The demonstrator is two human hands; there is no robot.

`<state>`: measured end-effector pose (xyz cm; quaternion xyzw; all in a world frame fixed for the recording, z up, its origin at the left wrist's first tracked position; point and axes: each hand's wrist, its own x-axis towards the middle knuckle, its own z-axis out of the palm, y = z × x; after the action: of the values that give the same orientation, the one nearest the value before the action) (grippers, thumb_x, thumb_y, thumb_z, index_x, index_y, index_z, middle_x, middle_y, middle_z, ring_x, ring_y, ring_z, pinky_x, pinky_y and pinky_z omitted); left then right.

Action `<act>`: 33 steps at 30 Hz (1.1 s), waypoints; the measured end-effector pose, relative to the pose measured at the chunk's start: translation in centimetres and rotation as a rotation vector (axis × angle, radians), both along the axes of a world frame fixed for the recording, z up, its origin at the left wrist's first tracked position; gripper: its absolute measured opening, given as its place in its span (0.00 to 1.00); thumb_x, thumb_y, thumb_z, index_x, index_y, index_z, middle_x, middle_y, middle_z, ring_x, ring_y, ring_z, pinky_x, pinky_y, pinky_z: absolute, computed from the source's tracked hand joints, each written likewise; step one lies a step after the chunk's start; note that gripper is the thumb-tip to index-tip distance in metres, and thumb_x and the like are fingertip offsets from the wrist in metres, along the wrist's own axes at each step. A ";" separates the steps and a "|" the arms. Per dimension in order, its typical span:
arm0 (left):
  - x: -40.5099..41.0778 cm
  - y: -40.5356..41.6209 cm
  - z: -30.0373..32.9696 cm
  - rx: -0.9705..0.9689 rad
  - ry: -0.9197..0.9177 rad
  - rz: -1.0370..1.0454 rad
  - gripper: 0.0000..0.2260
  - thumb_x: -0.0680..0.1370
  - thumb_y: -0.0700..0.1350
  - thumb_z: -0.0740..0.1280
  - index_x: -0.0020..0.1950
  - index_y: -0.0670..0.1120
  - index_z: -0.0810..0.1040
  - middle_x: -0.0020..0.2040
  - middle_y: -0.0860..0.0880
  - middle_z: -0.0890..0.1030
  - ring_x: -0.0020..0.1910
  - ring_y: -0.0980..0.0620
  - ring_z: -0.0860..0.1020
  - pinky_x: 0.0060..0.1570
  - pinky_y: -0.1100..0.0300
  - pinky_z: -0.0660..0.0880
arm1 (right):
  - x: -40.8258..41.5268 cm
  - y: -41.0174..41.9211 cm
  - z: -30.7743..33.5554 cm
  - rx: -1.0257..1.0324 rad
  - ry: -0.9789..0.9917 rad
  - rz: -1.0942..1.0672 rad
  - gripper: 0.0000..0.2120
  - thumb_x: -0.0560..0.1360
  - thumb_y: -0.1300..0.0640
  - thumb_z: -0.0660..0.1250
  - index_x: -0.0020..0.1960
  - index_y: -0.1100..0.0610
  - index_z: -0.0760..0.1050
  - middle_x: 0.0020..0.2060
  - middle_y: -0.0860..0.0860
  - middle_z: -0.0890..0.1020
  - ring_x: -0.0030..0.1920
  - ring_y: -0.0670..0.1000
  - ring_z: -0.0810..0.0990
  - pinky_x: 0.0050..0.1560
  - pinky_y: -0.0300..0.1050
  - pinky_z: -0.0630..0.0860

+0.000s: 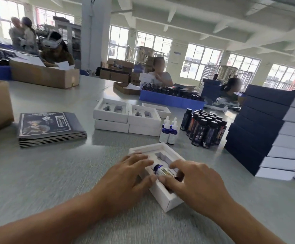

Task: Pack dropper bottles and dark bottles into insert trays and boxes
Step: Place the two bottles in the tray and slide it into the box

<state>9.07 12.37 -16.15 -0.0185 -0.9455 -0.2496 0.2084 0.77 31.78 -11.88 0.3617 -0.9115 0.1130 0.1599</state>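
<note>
A white insert tray lies on the grey table in front of me. A blue dropper bottle with a white label lies on its side in one of the tray's slots. My left hand rests on the tray's left part, its thumb against the bottle. My right hand has thumb and fingers on the bottle from the right. The far slot of the tray holds nothing. Behind the tray stand several upright dropper bottles and a cluster of dark bottles.
Stacked white insert trays sit in the table's middle. Dark blue boxes are piled high at the right. A pile of printed booklets lies left, cardboard boxes beyond. Other people work at the far side.
</note>
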 end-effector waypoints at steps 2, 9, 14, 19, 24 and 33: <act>0.0 -0.1 0.1 0.000 -0.023 0.006 0.24 0.79 0.66 0.56 0.73 0.60 0.68 0.75 0.62 0.64 0.75 0.63 0.55 0.74 0.55 0.60 | 0.1 0.2 -0.1 0.002 -0.015 0.021 0.30 0.70 0.24 0.53 0.63 0.39 0.74 0.49 0.37 0.81 0.44 0.39 0.77 0.39 0.37 0.69; -0.1 -0.2 0.2 0.008 -0.012 -0.003 0.24 0.78 0.66 0.57 0.71 0.59 0.72 0.73 0.61 0.67 0.74 0.63 0.58 0.72 0.54 0.64 | 0.1 0.7 -0.1 -0.059 -0.088 0.035 0.21 0.72 0.29 0.61 0.59 0.38 0.75 0.47 0.35 0.79 0.42 0.38 0.76 0.40 0.36 0.70; -0.1 -0.2 -0.1 -0.016 -0.021 -0.002 0.24 0.78 0.67 0.54 0.71 0.59 0.71 0.74 0.61 0.66 0.74 0.63 0.57 0.72 0.54 0.63 | 0.4 0.3 0.0 -0.039 -0.134 0.040 0.15 0.74 0.35 0.64 0.51 0.41 0.82 0.43 0.38 0.80 0.42 0.39 0.77 0.38 0.35 0.68; 0.1 0.2 0.1 -0.071 -0.011 -0.045 0.27 0.77 0.69 0.48 0.72 0.62 0.69 0.76 0.63 0.62 0.76 0.64 0.53 0.74 0.53 0.59 | 0.4 0.1 0.7 0.044 -0.171 0.047 0.14 0.77 0.38 0.63 0.50 0.42 0.84 0.39 0.41 0.79 0.38 0.41 0.77 0.34 0.36 0.68; 0.2 0.9 0.0 -0.327 -0.064 -0.111 0.30 0.76 0.72 0.37 0.77 0.67 0.56 0.78 0.66 0.53 0.76 0.67 0.43 0.76 0.59 0.43 | 0.4 -0.3 0.2 0.034 -0.132 0.031 0.16 0.77 0.39 0.61 0.48 0.47 0.84 0.38 0.43 0.77 0.38 0.43 0.76 0.41 0.44 0.78; -0.2 0.8 0.6 -0.382 -0.093 -0.147 0.24 0.78 0.73 0.43 0.69 0.72 0.66 0.73 0.68 0.65 0.73 0.64 0.64 0.68 0.66 0.62 | -2.4 1.7 -0.4 -0.455 -0.312 0.057 0.09 0.76 0.46 0.67 0.47 0.48 0.84 0.39 0.43 0.83 0.41 0.42 0.80 0.41 0.37 0.77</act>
<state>8.90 13.19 -15.52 -0.1148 -0.9803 -0.0811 0.1386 -1.67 33.52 -12.26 0.3203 -0.8657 0.3737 0.0913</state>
